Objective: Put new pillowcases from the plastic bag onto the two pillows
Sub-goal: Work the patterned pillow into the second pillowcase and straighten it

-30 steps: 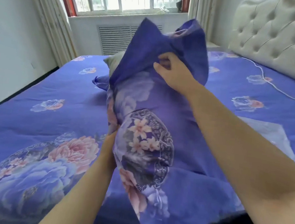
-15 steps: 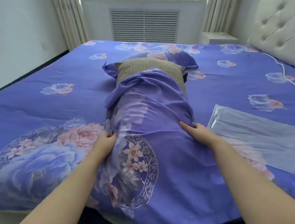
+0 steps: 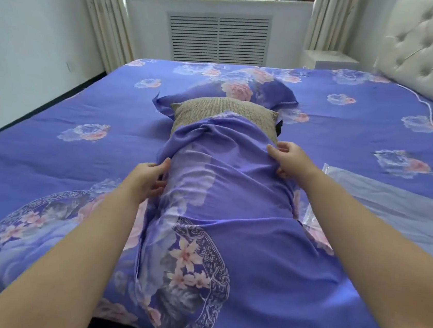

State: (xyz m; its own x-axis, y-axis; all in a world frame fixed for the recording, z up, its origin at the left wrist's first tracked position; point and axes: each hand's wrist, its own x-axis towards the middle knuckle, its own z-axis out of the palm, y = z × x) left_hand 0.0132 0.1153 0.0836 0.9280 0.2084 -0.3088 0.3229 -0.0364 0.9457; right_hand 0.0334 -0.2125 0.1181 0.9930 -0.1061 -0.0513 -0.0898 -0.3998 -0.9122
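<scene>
My left hand and right hand each pinch a side of the pillowcase; the pillow is half covered on the bed.

No readable text, label, brand name, number or sign appears anywhere in this view. The purple pillowcase and the bed sheet carry only printed flowers and ornamental borders, no lettering. The clear plastic bag lying to the right on the bed shows no legible print.
</scene>
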